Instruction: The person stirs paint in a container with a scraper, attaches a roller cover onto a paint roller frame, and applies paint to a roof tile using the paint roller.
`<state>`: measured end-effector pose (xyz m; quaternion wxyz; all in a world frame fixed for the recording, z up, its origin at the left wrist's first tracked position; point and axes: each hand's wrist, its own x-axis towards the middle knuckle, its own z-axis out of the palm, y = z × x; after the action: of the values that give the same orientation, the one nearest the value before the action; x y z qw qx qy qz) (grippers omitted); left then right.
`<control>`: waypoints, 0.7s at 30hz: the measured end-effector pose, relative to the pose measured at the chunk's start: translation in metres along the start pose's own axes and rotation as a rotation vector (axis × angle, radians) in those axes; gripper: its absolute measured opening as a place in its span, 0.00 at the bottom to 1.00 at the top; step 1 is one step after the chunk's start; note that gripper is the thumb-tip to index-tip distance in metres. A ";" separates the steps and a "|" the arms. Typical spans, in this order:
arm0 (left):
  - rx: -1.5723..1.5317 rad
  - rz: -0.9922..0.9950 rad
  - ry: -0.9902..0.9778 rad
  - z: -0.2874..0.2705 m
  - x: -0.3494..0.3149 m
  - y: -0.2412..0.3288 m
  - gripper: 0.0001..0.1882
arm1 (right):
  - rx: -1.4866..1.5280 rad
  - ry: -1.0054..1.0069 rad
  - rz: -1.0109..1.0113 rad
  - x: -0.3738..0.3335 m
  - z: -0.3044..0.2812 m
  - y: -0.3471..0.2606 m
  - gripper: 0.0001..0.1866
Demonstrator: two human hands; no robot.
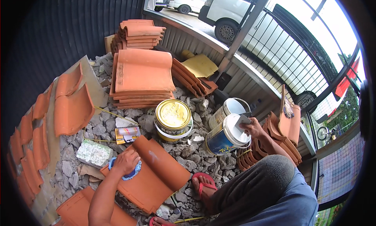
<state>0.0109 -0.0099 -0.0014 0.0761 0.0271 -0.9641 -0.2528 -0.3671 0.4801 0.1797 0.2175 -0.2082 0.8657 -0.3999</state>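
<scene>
My left hand (126, 162) is closed over a blue, crinkled round thing (135, 173), pressing it on an orange curved roof tile (152, 165) that lies on the rubble. Its exact kind is hidden under the palm. My right hand (252, 128) grips a putty knife with a flat grey blade (245, 120), held at the mouth of a white bucket with a blue label (222, 141). The handle is covered by my fingers. Left of that bucket stands a gold-lidded can (173, 114), partly set in a white pail.
Broken concrete (188, 161) covers the ground around my sandalled feet. Tile stacks (143, 71) stand behind, and more lean at the right (288, 124). Another white bucket (234, 107) touches the labelled one. Laid tiles (73, 109) line the left slope; a speckled block (94, 152) sits nearby.
</scene>
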 end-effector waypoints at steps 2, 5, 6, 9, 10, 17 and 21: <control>0.002 -0.010 -0.014 -0.001 0.001 0.000 0.11 | 0.162 0.036 -0.035 0.000 0.003 -0.006 0.10; 0.011 -0.005 -0.007 -0.001 0.000 0.000 0.11 | 0.323 0.103 -0.020 -0.001 -0.001 -0.021 0.11; -0.008 0.002 0.002 0.001 -0.002 -0.002 0.11 | 0.307 0.110 -0.027 -0.004 -0.005 -0.026 0.11; -0.016 0.006 -0.024 0.003 0.002 -0.002 0.10 | 0.400 0.190 -0.021 0.005 -0.015 0.002 0.11; -0.020 0.005 -0.019 0.003 0.000 -0.001 0.10 | 0.398 0.189 -0.025 0.004 -0.014 0.000 0.11; -0.018 0.004 -0.006 0.001 -0.002 -0.001 0.10 | -0.025 0.189 0.101 -0.001 -0.019 0.009 0.13; -0.010 0.005 -0.011 -0.001 0.000 0.001 0.10 | -0.255 0.234 0.016 0.010 -0.030 0.040 0.15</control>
<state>0.0114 -0.0093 -0.0005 0.0714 0.0229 -0.9633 -0.2577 -0.3989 0.5165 0.1642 0.0904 -0.1793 0.9304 -0.3066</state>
